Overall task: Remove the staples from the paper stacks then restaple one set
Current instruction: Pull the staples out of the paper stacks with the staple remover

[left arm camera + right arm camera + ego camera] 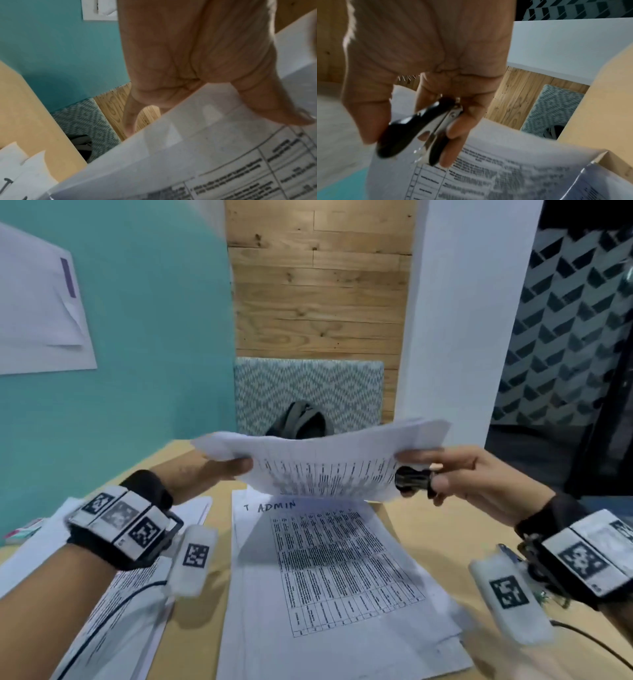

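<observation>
A printed paper stack (322, 463) hangs in the air above the table, sagging in the middle. My left hand (219, 469) pinches its left edge, thumb on top in the left wrist view (274, 108). My right hand (442, 470) pinches the stack's right edge and also grips a black staple remover (412, 478) in the curled fingers. The right wrist view shows that staple remover (419, 129) with metal jaws beside the paper stack (505, 175). Another sheet with a table and "ADMIN" written on it (329, 570) lies flat on the table below.
More printed sheets (113, 604) lie at the left of the wooden table (428, 529). A teal partition (144, 337) stands on the left and a white pillar (462, 320) on the right. A patterned chair (308, 392) with a dark bag sits beyond the table's far edge.
</observation>
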`<state>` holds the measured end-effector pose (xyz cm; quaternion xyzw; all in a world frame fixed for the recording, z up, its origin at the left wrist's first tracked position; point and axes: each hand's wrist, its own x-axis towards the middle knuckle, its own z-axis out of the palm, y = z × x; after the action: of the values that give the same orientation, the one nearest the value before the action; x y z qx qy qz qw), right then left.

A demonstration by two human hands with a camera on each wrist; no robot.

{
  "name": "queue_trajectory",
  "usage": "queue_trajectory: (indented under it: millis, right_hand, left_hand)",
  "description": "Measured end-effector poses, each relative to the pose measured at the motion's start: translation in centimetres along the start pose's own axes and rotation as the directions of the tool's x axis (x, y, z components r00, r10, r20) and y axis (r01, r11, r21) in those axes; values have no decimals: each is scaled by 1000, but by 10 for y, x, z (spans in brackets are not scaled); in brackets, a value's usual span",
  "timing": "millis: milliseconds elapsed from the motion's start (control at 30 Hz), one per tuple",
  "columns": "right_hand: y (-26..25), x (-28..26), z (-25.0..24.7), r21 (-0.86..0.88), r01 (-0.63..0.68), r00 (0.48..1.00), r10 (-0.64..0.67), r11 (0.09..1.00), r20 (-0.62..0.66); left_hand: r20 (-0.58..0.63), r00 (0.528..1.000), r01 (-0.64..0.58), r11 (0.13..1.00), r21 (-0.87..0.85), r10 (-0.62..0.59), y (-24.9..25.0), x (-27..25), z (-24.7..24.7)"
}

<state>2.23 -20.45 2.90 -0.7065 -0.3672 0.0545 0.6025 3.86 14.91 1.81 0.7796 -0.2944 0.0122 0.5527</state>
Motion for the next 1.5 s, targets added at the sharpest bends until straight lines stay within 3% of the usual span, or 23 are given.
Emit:
queue_trajectory:
  millis: [133, 233, 333, 433, 500, 567, 633, 700, 767, 867, 967, 1033, 1167, 1267, 1500]
  right_hand:
    - [-1, -3, 2, 79, -85, 996, 82, 993, 36]
    - [7, 2, 6, 129, -157, 988, 156, 979, 18]
    - [19, 4, 11, 146, -214, 977, 215, 966, 7]
    - [27, 5, 15, 148, -243, 970, 243, 959, 23]
    - [30, 6, 17, 148, -251, 968, 247, 957, 41]
    - [30, 6, 17, 151, -251, 968, 245, 956, 58]
    - [30, 6, 16, 148, -249, 968, 241, 957, 69]
    - [31, 5, 14, 134, -251, 967, 243, 959, 74]
    - [29, 3, 12, 101, -266, 963, 261, 959, 64]
    - [16, 2, 8, -105, -258, 965, 251, 960, -69]
    - [-1, 6, 2, -356, -173, 948, 58, 918, -312]
    - [-9, 12, 5, -522, -107, 923, -111, 846, -368]
    - [-6, 26, 31, -727, 23, 960, -219, 687, -176]
    - [11, 37, 44, -828, 125, 957, -285, 547, -44]
    - [19, 41, 51, -911, 144, 922, -387, 387, -18]
  left_hand:
    - [-13, 996, 85, 980, -181, -89, -2, -3, 3]
    - [5, 978, 209, 973, -97, -210, -11, -4, 4]
    - [-125, 943, 310, 951, 3, -307, -15, -1, -3]
    - [-317, 932, 252, 942, 223, -174, 8, 10, -1]
    - [-357, 934, 193, 869, 456, -20, 27, 24, 13]
    - [-256, 966, 147, 732, 665, 38, 40, 40, 32]
    - [-124, 989, 145, 669, 729, -80, 46, 54, 52]
    - [-18, 983, 144, 703, 697, -184, 46, 65, 66]
    - [42, 976, 147, 793, 591, -212, 42, 72, 74]
    - [56, 970, 184, 867, 462, -236, 35, 73, 73]
    - [56, 971, 192, 892, 409, -234, 30, 71, 67]
    - [60, 969, 201, 902, 383, -241, 27, 70, 64]
    - [98, 965, 200, 922, 333, -245, 21, 67, 66]
    - [143, 963, 187, 949, 255, -228, 20, 65, 70]
    - [207, 951, 203, 968, 145, -230, 25, 63, 72]
